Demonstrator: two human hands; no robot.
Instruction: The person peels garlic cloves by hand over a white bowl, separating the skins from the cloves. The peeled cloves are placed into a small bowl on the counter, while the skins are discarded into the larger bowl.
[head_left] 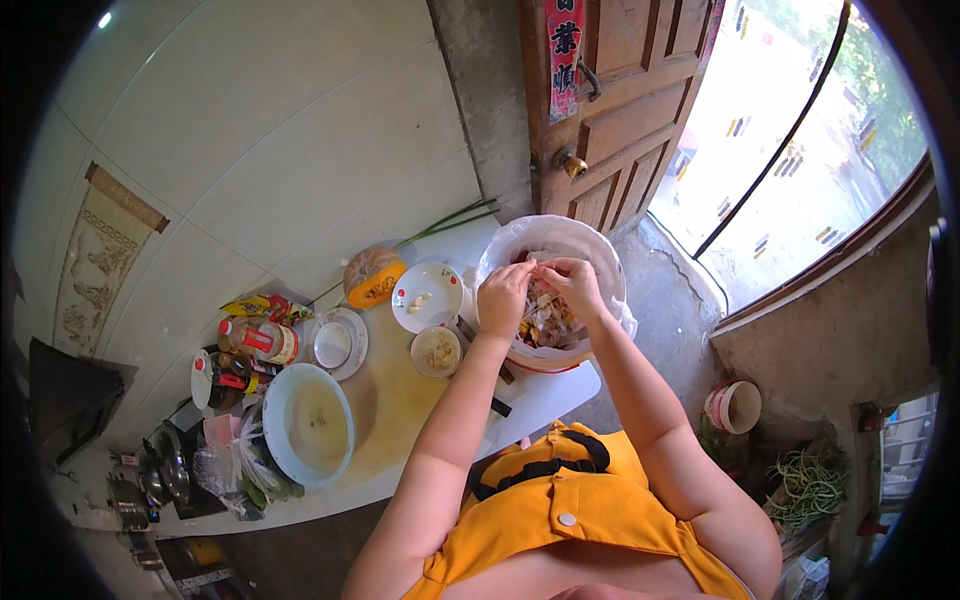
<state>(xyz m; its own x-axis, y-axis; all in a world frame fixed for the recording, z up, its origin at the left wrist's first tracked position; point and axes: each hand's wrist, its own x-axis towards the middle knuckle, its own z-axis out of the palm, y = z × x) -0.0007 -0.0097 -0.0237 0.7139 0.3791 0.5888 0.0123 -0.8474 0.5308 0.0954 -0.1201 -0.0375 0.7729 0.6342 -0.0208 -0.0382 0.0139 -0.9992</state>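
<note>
L hand (503, 293) + R hand (572, 284) meet over lined trash bin (612, 252), fingers pinched tog.; can't tell what's gripped, too small. Prob. mid-peeling; pale garlic cloves (421, 299) on white plate (441, 284), tabletop (388, 418). Next move likely calls for fine pinch-&-pull, kept over bin.

Daylight glares white through the doorway (770, 110); curved edges fade black.

hands (503, 290) together over lined bin (602, 250) | cut pumpkin (372, 277) beside plate (443, 287) | basin (275, 405) farther left
</note>
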